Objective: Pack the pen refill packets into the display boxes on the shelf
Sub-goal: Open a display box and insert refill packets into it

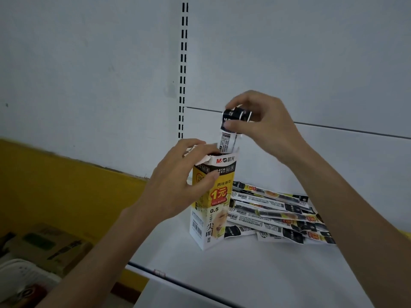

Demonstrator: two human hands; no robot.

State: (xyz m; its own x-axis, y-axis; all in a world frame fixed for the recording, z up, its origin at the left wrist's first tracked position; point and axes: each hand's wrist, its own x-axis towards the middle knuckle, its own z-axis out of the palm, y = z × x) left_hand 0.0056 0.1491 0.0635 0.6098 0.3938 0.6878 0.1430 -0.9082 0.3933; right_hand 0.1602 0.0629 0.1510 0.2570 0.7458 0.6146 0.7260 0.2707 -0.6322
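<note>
A tall yellow-and-white display box (211, 210) stands upright on the white shelf (255, 270), its top flaps open. My left hand (178, 185) grips the box near its top from the left side. My right hand (262, 125) is above the box, fingers closed on the black tops of a bunch of pen refill packets (229, 134). The lower ends of these packets are inside the box opening. A loose pile of several more refill packets (275, 216) lies flat on the shelf just right of the box.
The white back panel has a slotted upright rail (183, 70) behind the box. Left of the shelf is a yellow wall band (66, 192). Below it sit cardboard boxes (49, 245) and a white container (20, 276). The shelf's front edge (178, 283) runs diagonally.
</note>
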